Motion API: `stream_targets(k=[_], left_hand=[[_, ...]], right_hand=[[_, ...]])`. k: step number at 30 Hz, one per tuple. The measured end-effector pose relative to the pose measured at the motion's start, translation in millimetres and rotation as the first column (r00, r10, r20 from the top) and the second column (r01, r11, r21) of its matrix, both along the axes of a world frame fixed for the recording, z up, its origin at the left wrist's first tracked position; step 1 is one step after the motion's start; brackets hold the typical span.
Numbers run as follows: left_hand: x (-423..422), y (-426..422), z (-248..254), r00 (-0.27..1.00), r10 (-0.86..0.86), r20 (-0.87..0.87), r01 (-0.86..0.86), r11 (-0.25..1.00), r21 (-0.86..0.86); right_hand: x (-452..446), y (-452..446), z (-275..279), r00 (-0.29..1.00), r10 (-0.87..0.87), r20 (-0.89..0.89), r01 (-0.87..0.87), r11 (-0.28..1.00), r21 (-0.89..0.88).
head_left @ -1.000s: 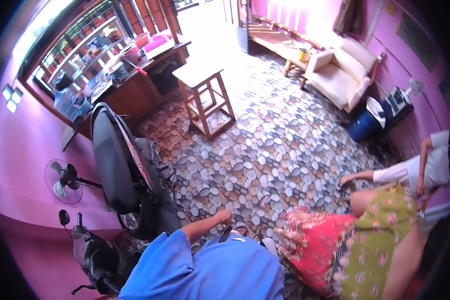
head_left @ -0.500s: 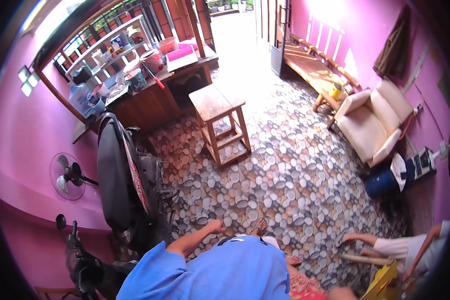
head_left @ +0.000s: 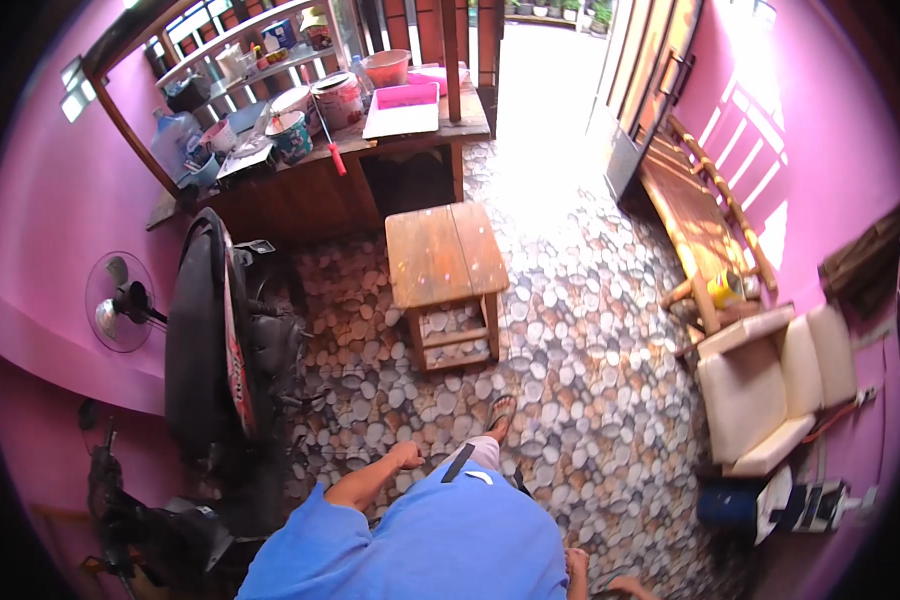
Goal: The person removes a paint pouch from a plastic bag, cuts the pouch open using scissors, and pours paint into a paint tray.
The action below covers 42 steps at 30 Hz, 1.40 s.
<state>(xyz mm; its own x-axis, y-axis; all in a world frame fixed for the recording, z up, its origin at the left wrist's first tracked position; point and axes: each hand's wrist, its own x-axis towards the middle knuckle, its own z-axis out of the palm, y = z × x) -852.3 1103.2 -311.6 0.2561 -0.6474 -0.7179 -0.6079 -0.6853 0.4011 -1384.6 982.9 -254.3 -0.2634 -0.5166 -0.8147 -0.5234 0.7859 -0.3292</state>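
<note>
My left hand (head_left: pixel 406 456) hangs in front of my blue shirt (head_left: pixel 430 540), its fingers curled loosely with nothing visible in them. My right hand (head_left: pixel 576 562) is low beside the shirt's right edge, partly cut off by the frame; its fingers look curled, and I see no object there. Ahead of both hands, touched by neither, stands a wooden stool (head_left: pixel 445 255) with a paint-spotted top. My sandalled foot (head_left: pixel 502 412) is on the pebble-patterned floor (head_left: pixel 590 400), a little short of the stool.
A motorbike (head_left: pixel 210 340) and a fan (head_left: pixel 122 300) are on the left. Behind the stool is a wooden counter (head_left: pixel 300 200) with buckets and a pink tray (head_left: pixel 405 108). A bamboo bench (head_left: pixel 695 205) and cream armchair (head_left: pixel 760 395) line the right wall. Another person's limb (head_left: pixel 630 586) shows at the bottom.
My view has moved forward, so the stool and armchair appear closer and lower. My foot has stepped ahead. The seated person at lower right has mostly left the frame.
</note>
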Motion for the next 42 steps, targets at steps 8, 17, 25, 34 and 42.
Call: stream_targets(k=[8, 17, 25, 34, 42], left_hand=[[77.0, -241.3, 35.2, 1.000, 0.013, -0.007, -0.014, 0.977, -0.214], [156.0, -470.4, 113.7, 0.593, 0.386, -0.706, -0.703, 0.676, -0.221], [245.3, -662.6, 105.9, 0.392, 0.585, -0.710, -0.920, 0.225, -0.322], [356.2, -740.8, 122.9, 0.078, 0.777, -0.625, -0.959, -0.112, -0.259], [496.9, -856.1, 118.4, 0.314, 0.829, -0.463, -0.863, 0.045, -0.504]], right_hand=[[116.1, -231.1, 42.4, 0.968, 0.134, 0.212, -0.096, 0.979, -0.178], [204.7, -429.5, 13.4, 0.925, 0.365, 0.108, -0.362, 0.931, -0.051], [239.7, -690.6, -25.5, 0.849, 0.529, -0.004, -0.522, 0.840, 0.149], [448.5, -1053.9, -43.1, 0.536, 0.800, -0.269, -0.843, 0.496, -0.207], [778.3, -1087.5, 29.6, 0.438, 0.890, 0.126, -0.793, 0.448, -0.412]])
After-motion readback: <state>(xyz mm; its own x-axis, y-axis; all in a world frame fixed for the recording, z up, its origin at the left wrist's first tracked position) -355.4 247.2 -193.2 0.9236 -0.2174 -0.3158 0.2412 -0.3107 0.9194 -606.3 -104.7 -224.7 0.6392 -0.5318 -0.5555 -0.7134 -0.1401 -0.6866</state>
